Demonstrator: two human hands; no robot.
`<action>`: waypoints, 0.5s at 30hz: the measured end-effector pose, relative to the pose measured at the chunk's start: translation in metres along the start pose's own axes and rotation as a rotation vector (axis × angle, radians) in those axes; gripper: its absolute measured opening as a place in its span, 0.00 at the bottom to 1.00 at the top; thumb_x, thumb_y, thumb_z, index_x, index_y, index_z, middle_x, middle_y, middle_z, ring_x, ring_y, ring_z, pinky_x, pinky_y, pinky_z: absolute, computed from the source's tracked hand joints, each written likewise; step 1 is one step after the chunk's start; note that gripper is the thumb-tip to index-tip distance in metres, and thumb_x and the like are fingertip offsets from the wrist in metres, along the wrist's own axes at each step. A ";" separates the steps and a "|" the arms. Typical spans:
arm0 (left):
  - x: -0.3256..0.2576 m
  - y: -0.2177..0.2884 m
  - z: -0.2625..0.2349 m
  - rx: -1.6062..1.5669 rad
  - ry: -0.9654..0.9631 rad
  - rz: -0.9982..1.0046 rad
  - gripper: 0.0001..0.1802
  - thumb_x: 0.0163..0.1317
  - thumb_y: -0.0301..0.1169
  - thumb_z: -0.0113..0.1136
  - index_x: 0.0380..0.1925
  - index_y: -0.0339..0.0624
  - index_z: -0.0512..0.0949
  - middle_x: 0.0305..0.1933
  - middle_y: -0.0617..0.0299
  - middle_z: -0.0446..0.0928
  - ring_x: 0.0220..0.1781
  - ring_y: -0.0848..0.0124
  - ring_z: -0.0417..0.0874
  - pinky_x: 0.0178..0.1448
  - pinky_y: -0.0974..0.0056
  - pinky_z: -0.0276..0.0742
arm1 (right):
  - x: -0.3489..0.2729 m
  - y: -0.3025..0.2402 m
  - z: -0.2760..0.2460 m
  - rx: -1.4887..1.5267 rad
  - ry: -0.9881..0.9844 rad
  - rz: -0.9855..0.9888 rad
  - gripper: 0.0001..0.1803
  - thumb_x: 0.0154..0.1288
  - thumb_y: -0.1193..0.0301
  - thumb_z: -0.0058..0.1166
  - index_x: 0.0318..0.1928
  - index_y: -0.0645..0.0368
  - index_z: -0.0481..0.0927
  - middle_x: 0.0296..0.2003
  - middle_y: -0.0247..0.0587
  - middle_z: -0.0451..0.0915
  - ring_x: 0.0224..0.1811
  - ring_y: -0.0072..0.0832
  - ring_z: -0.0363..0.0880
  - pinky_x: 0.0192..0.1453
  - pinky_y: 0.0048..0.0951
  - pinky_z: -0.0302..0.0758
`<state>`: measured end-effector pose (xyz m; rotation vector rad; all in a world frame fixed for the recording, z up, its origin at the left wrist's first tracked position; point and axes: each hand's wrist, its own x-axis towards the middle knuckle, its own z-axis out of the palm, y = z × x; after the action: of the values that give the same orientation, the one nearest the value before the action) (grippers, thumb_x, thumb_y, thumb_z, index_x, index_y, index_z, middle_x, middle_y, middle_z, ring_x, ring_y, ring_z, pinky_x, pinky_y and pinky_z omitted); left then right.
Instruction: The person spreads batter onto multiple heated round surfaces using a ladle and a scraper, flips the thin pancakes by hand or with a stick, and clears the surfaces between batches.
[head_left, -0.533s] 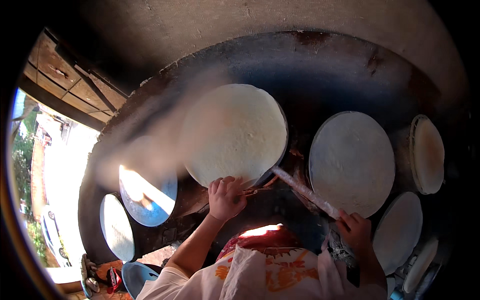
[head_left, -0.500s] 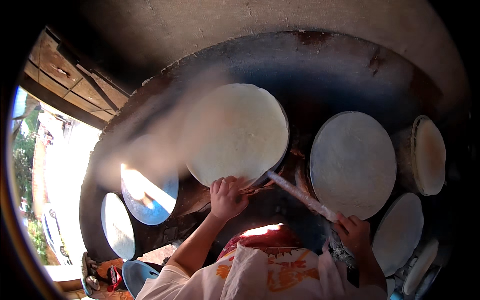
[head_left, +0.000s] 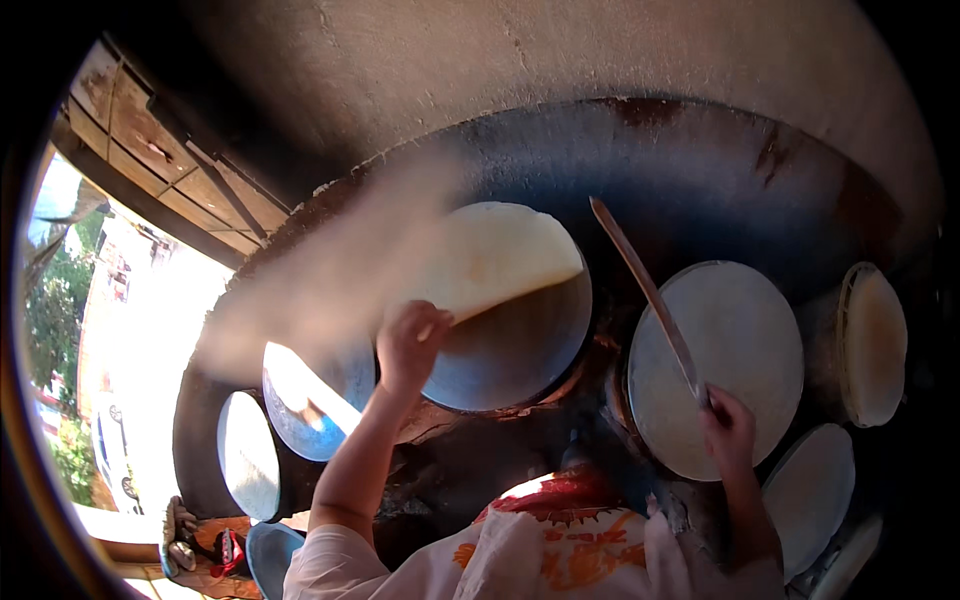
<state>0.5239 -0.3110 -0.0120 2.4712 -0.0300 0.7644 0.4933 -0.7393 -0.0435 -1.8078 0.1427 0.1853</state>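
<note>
My left hand [head_left: 405, 345] pinches the near edge of a large thin pale flatbread [head_left: 500, 250]. Its near side is lifted and turned back, so the front half of the round griddle [head_left: 525, 355] beneath lies bare. In my right hand [head_left: 732, 430] is one end of a long, narrow flat wooden stick [head_left: 652, 295]. The stick slants up and away to the left, its far tip in the air right of the flatbread. Behind it, a second round griddle [head_left: 730, 330] bears a pale sheet or coating; I cannot tell which.
A dark curved counter [head_left: 560, 150] surrounds the griddles. A bluish round plate [head_left: 335, 400] and a white disc [head_left: 248, 455] are at left. Several more pale discs stand at right, one in a rimmed round frame [head_left: 875, 345]. A pale blur covers the left middle.
My left hand has raised the flatbread's near edge and folded it back, baring the griddle. My right hand has swung the stick's tip up and away from the bread's edge.
</note>
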 end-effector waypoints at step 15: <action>0.157 0.195 -0.134 0.271 0.012 0.554 0.05 0.48 0.23 0.62 0.27 0.37 0.79 0.36 0.55 0.77 0.41 0.63 0.77 0.47 0.63 0.73 | 0.194 -0.110 0.061 0.175 -0.234 -0.621 0.46 0.47 0.63 0.69 0.65 0.49 0.57 0.59 0.38 0.61 0.56 0.34 0.66 0.63 0.39 0.63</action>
<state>0.5518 -0.3876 0.2602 2.7447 -0.6707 1.0655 0.7019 -0.6535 0.0073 -1.5631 -0.5478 -0.0594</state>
